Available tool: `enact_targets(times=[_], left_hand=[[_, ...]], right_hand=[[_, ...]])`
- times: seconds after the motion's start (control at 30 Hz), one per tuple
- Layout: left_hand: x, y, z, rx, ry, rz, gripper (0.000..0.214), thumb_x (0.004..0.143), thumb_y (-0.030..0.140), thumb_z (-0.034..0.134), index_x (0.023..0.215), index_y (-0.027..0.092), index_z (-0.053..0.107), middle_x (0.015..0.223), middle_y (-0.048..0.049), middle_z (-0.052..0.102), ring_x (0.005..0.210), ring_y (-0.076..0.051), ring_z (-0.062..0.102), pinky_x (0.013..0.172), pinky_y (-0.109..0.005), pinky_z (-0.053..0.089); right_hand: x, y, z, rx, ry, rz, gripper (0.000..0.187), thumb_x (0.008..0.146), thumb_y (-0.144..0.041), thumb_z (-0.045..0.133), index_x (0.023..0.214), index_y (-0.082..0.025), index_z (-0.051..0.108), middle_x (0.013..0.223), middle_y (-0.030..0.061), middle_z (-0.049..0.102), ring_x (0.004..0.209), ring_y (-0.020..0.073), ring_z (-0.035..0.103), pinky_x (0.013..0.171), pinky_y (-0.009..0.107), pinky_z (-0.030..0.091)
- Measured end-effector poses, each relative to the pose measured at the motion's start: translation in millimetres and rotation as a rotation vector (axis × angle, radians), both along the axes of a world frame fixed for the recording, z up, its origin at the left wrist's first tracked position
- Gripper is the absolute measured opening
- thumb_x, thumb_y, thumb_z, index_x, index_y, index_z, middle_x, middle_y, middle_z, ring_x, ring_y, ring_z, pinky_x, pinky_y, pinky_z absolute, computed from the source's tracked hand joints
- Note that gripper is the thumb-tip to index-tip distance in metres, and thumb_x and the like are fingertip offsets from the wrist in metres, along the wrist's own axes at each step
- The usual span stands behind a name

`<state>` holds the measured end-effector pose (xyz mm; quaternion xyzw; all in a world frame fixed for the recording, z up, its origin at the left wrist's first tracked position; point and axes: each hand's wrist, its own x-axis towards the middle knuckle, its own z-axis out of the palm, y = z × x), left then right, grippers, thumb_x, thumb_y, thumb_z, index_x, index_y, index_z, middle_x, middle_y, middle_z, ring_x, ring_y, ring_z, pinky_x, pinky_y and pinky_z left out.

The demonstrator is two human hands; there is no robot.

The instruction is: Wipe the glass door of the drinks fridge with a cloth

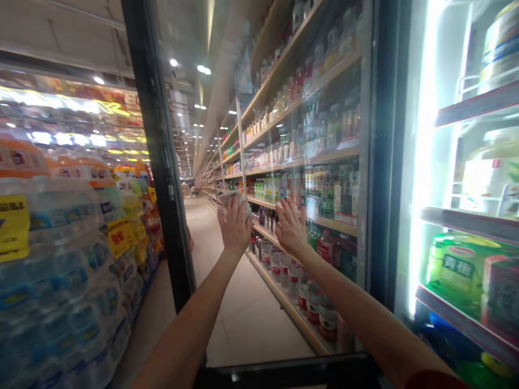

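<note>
My left hand (235,227) lies flat over a pale cloth (224,199), holding it against the pane of the black-framed glass door (160,151); the fingers cover part of it. Cloth position: about midway up the door, nearer its left edge than its right. My right hand (291,227) is bare, fingers spread wide, palm toward the same pane, right of its middle; from my remote station I cannot tell whether the whole palm makes contact. The forearms cross in front of the door's two bottom corners. Beyond its right edge, a lit cooler (427,108) carries a green pack (456,265) at a shelf's front edge. Beyond its left edge: stacked bottle packs (60,227) with yellow signs (12,227).
</note>
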<state>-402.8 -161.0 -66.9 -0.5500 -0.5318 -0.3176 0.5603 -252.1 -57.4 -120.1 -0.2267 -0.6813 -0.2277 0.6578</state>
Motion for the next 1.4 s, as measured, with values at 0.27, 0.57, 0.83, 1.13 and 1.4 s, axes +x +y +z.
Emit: enact_targets(times=[0.27, 0.57, 0.83, 1.13, 1.4], left_hand=[[-24.1, -23.5, 21.3, 0.016, -0.092, 0.047, 0.047, 0.092, 0.032, 0.041, 0.135, 0.015, 0.047, 0.149, -0.0178, 0.034, 0.141, -0.029, 0.027, 0.115, -0.056, 0.009], [20.4, 8.7, 22.5, -0.177, 0.14, -0.023, 0.042, 0.094, 0.032, 0.039, 0.133, 0.021, 0.049, 0.147, -0.0128, 0.04, 0.141, -0.023, 0.029, 0.116, -0.053, 0.01], [-30.0, -25.4, 38.3, 0.072, -0.192, 0.045, 0.048, 0.091, 0.032, 0.042, 0.134, 0.013, 0.048, 0.151, -0.0197, 0.03, 0.143, -0.032, 0.021, 0.113, -0.06, 0.007], [-10.4, -13.1, 26.0, -0.109, -0.036, -0.01, 0.045, 0.091, 0.03, 0.041, 0.133, 0.019, 0.049, 0.15, -0.0149, 0.035, 0.142, -0.027, 0.025, 0.115, -0.055, 0.008], [-34.8, -28.8, 46.4, 0.133, -0.29, 0.023, 0.051, 0.092, 0.033, 0.039, 0.136, 0.008, 0.042, 0.152, -0.0214, 0.026, 0.142, -0.037, 0.02, 0.111, -0.064, 0.01]], right_hand=[[-0.5, -5.4, 2.2, -0.027, -0.03, 0.044, 0.055, 0.087, -0.019, 0.041, 0.141, -0.017, 0.038, 0.146, 0.0135, 0.041, 0.142, 0.0241, 0.025, 0.115, 0.053, 0.013], [6.7, -18.4, 7.5, -0.002, -0.03, 0.056, 0.055, 0.087, -0.019, 0.04, 0.142, -0.018, 0.037, 0.146, 0.0131, 0.041, 0.141, 0.0228, 0.026, 0.115, 0.051, 0.013], [24.3, -12.1, 12.1, -0.011, 0.003, 0.021, 0.052, 0.085, -0.016, 0.039, 0.136, -0.017, 0.044, 0.145, 0.0116, 0.042, 0.142, 0.0214, 0.025, 0.115, 0.049, 0.013], [15.1, -16.8, 17.1, -0.007, -0.032, 0.089, 0.054, 0.086, -0.017, 0.04, 0.14, -0.017, 0.04, 0.145, 0.0124, 0.041, 0.142, 0.0232, 0.024, 0.115, 0.051, 0.011], [15.8, -17.0, 21.6, 0.005, -0.021, 0.074, 0.055, 0.085, -0.017, 0.04, 0.14, -0.019, 0.041, 0.146, 0.0114, 0.04, 0.141, 0.0236, 0.024, 0.114, 0.053, 0.013]])
